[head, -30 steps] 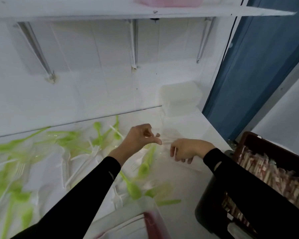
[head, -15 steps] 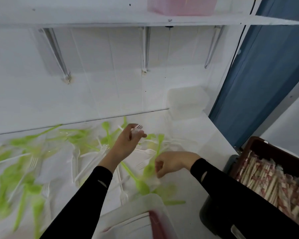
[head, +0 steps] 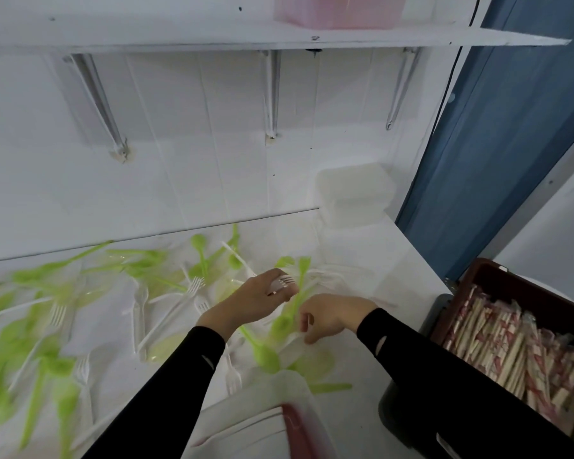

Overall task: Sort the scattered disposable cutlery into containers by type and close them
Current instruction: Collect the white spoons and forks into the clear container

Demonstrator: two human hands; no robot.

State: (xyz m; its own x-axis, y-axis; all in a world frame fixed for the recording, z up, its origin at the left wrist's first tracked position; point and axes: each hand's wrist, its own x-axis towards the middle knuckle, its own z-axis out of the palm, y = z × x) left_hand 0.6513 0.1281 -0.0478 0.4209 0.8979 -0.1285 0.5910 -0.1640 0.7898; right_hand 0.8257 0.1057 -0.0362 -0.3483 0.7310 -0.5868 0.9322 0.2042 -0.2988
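Head view, the only one on record.

Hard to read, noted first. Found the left half of the counter (head: 388, 260) smeared by motion blur; cannot separate single pieces among the green spoons (head: 199, 256) there. Cannot tell whether the right hand (head: 332, 318) grips anything: fingers curled down onto the heap beside a green spoon, fingertips blurred and partly hidden. Lost most of the near container (head: 269, 389) to the bottom edge; made out only a pale rim and a dark red part, contents unreadable. Cannot read the contents of the back container (head: 355, 193), translucent, at the wall on the counter's far right corner. Logged pink box (head: 338, 11) on the shelf (head: 179, 31) as cut off by the top edge. Logged brown crate (head: 497, 276) of wrapped chopsticks (head: 511, 352) as cut by the right edge and partly covered by the right sleeve.

Clear enough. Logged left hand (head: 256, 301) clamped on a small bundle of white forks (head: 284, 282), tines sticking out past the thumb. Placed both hands near each other, not touching, over the right part of the heap. Counted no piece visibly inside a container; loose forks (head: 193, 288) and spoons spread over the counter.

Against half a second ago. Found left hand lower and nearer the right hand, same forks in grip. Found right hand on much the same spot. Against one second ago: both hands now further from the back container.
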